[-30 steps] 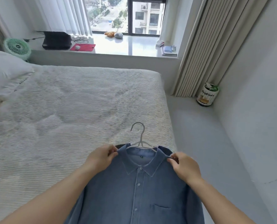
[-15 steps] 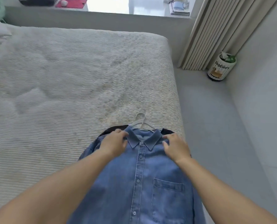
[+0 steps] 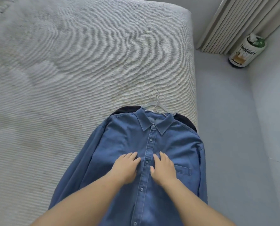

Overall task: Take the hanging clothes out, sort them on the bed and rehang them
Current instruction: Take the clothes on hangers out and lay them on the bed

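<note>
I have the denim shirt (image 3: pixel 127 144) lying face up on the bed (image 3: pixel 70 70), near its right edge, still on its pale hanger (image 3: pixel 155 104). A dark garment (image 3: pixel 185 119) peeks out from under the shoulders. My left hand (image 3: pixel 125 168) and right hand (image 3: pixel 163 168) rest flat on the chest, one on each side of the button placket, fingers (image 3: pixel 132 156) extended and slightly apart, gripping nothing.

To do this step well, I judge I should press lightly and sweep outward from the placket toward the sleeves, so creases go to the sides rather than bunching at the buttons. I keep the palms flat and avoid dragging the collar off the hanger.

The right sleeve lies along the bed's edge and could slip toward the floor (image 3: pixel 225 128), so I work away from that side gently. Whether the garment beneath has its own hanger I cannot tell, though a second hook seems to show. Off to the right, a small bin (image 3: pixel 243 53) stands by the curtain (image 3: pixel 233 22), well apart from my work.
</note>
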